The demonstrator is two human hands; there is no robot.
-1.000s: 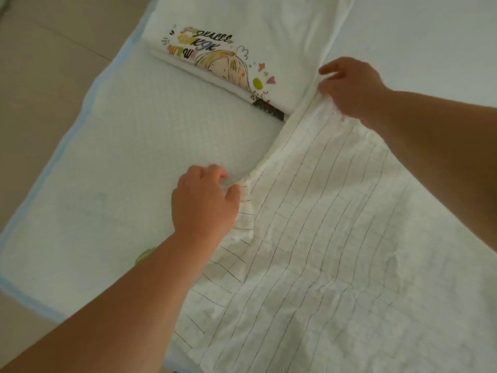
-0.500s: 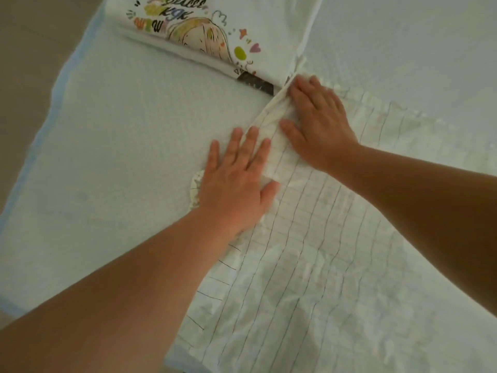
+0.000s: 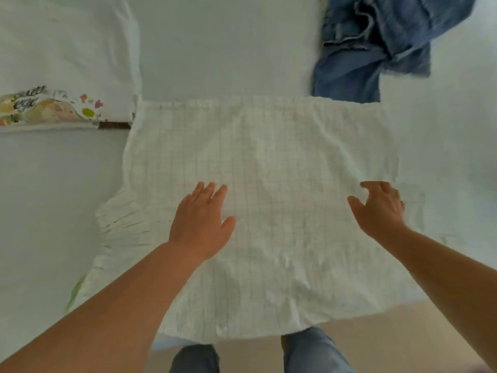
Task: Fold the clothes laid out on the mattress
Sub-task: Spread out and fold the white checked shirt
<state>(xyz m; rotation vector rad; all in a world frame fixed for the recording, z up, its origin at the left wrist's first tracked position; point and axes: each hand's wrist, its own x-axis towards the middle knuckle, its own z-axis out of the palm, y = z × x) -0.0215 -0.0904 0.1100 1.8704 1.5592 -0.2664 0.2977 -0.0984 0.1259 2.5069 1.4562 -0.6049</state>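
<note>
A white garment with a thin grid pattern lies spread flat on the pale mattress, its near hem hanging over the front edge. My left hand lies flat on its left middle with straight fingers. My right hand hovers at the garment's right edge, fingers loosely bent, holding nothing. A folded white T-shirt with a colourful cartoon print sits at the far left. Crumpled blue jeans lie at the far right.
The mattress's near edge runs along the bottom, with beige floor beyond it. My legs in blue jeans stand against that edge. Bare mattress shows between the T-shirt and the jeans.
The view swung right, bringing the whole grid garment and the jeans into sight. Both hands left the garment's far-left corner: left now flat mid-garment, right at its right edge.
</note>
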